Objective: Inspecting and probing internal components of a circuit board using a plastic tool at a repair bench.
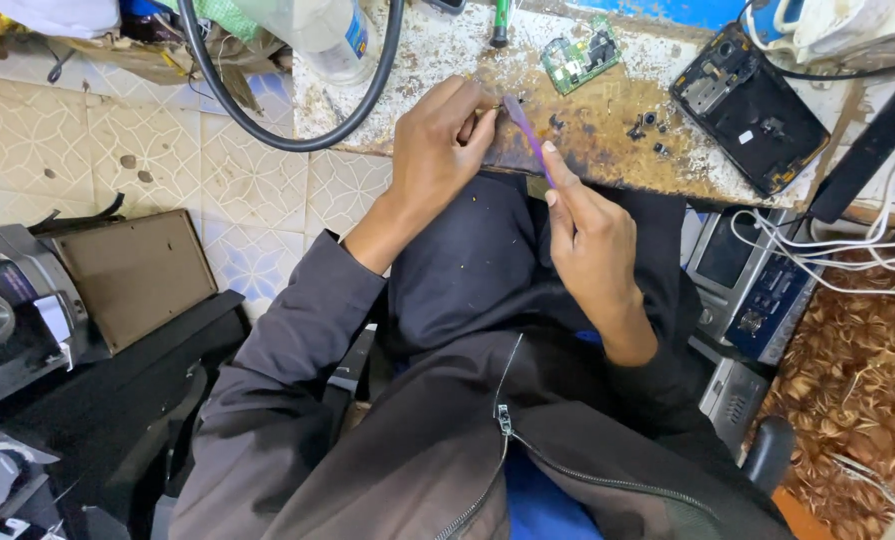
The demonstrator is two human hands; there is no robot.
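While we look down through the head view, our left hand (442, 140) rests at the near edge of the table (417, 60), fingers (472, 128) pressed together, pinching a tiny part (494, 104) too small to identify; the table edge likely steadies the wrist. Our right hand (592, 245) hovers over the lap, fingers (559, 182) pinching the purple tool (527, 135) low on its handle, tip angled up to touch the part, a pen-like hold suited to fine work. Farther back on the table lie a green board (579, 58), loose screws (647, 128) and an opened phone (747, 108), set aside just beyond the work spot. A black cable (297, 140) loops left.
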